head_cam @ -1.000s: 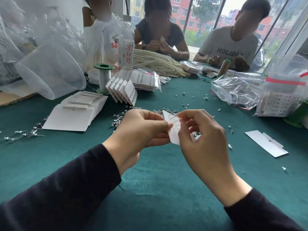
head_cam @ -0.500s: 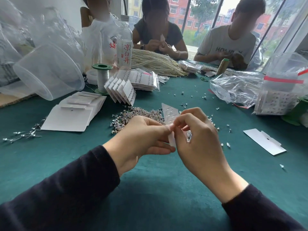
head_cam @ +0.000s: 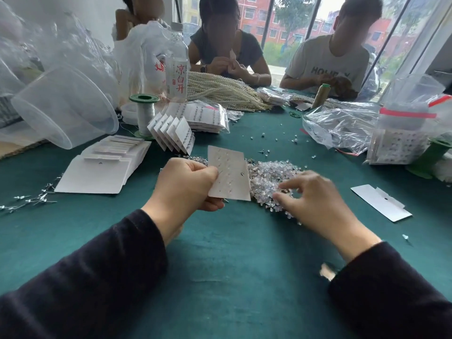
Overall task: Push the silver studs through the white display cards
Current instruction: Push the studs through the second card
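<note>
Head view: left hand (head_cam: 186, 184) pinches a card (head_cam: 228, 173), perhaps one stud (head_cam: 242, 174) in, mostly unfilled; right hand (head_cam: 310, 194), grip unclear, probes the pile (head_cam: 269, 174) at three o'clock.

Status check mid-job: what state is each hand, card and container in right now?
held card: lifted off the table, tilted.
left hand: grips the held card by its left edge.
stud pile: loose heap on the table.
right hand: fingers curled over the stud pile, blurred; grip unclear.
water bottle: upright, capped.
clear tub: tipped on its side.
thread spool: upright.
</note>
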The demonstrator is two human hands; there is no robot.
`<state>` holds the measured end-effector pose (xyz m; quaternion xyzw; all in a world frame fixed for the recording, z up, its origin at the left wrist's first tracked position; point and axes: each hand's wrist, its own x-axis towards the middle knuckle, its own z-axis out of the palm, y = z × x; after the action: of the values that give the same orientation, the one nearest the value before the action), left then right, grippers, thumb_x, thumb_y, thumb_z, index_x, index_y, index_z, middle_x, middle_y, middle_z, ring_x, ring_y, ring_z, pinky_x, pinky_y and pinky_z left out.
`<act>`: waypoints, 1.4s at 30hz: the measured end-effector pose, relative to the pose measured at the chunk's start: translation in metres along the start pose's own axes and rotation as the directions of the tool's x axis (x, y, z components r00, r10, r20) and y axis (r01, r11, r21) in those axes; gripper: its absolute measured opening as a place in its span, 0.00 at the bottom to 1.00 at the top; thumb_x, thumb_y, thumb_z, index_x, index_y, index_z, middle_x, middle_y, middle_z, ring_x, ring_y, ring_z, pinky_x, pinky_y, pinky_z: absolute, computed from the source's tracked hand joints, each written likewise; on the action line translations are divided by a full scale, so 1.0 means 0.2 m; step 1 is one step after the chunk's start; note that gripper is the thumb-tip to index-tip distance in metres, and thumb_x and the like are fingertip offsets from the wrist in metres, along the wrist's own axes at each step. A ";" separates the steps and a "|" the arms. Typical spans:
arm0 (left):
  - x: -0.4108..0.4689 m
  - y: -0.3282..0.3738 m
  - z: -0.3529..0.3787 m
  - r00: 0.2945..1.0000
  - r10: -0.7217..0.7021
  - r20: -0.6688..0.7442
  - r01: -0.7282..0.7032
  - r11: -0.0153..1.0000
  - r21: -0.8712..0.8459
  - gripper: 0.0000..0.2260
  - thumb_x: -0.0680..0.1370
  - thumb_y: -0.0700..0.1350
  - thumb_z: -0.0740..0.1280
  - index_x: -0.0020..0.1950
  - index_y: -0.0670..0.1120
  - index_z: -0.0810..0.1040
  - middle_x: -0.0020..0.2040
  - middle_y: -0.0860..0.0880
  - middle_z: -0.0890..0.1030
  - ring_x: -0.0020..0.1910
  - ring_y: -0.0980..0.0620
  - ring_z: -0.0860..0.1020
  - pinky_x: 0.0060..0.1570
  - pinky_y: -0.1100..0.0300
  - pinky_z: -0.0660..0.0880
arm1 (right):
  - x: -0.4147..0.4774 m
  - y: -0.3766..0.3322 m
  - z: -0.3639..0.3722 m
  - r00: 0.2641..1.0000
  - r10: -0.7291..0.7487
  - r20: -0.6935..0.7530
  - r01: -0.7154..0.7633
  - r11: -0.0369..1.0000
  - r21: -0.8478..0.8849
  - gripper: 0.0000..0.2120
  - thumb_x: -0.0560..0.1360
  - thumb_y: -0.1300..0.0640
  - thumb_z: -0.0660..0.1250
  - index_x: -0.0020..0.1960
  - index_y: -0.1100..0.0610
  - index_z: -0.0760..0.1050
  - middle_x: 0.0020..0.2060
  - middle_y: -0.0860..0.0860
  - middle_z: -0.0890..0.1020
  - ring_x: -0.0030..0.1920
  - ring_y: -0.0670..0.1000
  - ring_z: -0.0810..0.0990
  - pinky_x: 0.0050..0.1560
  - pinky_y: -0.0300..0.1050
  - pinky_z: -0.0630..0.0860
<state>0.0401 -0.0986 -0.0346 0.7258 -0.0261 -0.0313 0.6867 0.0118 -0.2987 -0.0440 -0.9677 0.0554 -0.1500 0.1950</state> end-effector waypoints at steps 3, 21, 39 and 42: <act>0.00 -0.01 0.01 1.000 -0.005 0.011 0.005 1.000 0.014 0.14 0.74 0.39 0.64 0.29 0.40 0.77 0.23 0.45 0.79 0.20 0.49 0.77 0.20 0.65 0.72 | 0.01 -0.01 0.06 0.999 -0.011 -0.040 0.012 0.999 0.035 0.07 0.71 0.54 0.70 0.46 0.56 0.82 0.41 0.51 0.80 0.41 0.49 0.74 0.41 0.36 0.61; -0.02 -0.05 0.04 0.992 -0.071 0.104 0.070 0.998 0.005 0.14 0.73 0.39 0.65 0.27 0.42 0.76 0.21 0.48 0.76 0.17 0.50 0.74 0.18 0.67 0.68 | 0.04 0.02 0.01 0.978 0.134 -0.161 -0.055 0.906 0.419 0.05 0.68 0.59 0.70 0.34 0.52 0.80 0.29 0.43 0.81 0.32 0.43 0.78 0.37 0.36 0.71; -0.03 -0.05 0.06 0.987 -0.085 0.136 0.083 0.996 0.020 0.11 0.75 0.37 0.64 0.32 0.40 0.77 0.23 0.48 0.79 0.19 0.51 0.76 0.18 0.67 0.69 | 0.04 0.03 0.01 0.991 0.082 -0.108 -0.054 0.969 0.243 0.02 0.69 0.57 0.70 0.39 0.55 0.79 0.32 0.50 0.79 0.37 0.50 0.75 0.39 0.41 0.67; -0.03 -0.05 0.06 0.987 -0.083 0.136 0.080 0.996 0.028 0.12 0.75 0.37 0.64 0.31 0.41 0.77 0.22 0.48 0.79 0.19 0.51 0.76 0.18 0.66 0.69 | 0.03 0.02 0.03 0.999 0.008 -0.036 -0.005 0.996 0.092 0.05 0.70 0.55 0.69 0.44 0.55 0.81 0.36 0.49 0.78 0.40 0.49 0.74 0.37 0.35 0.61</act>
<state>0.0327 -0.1091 -0.0454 0.7303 -0.0438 -0.1086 0.6730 0.0193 -0.3008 -0.0498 -0.9547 0.0551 -0.1691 0.2387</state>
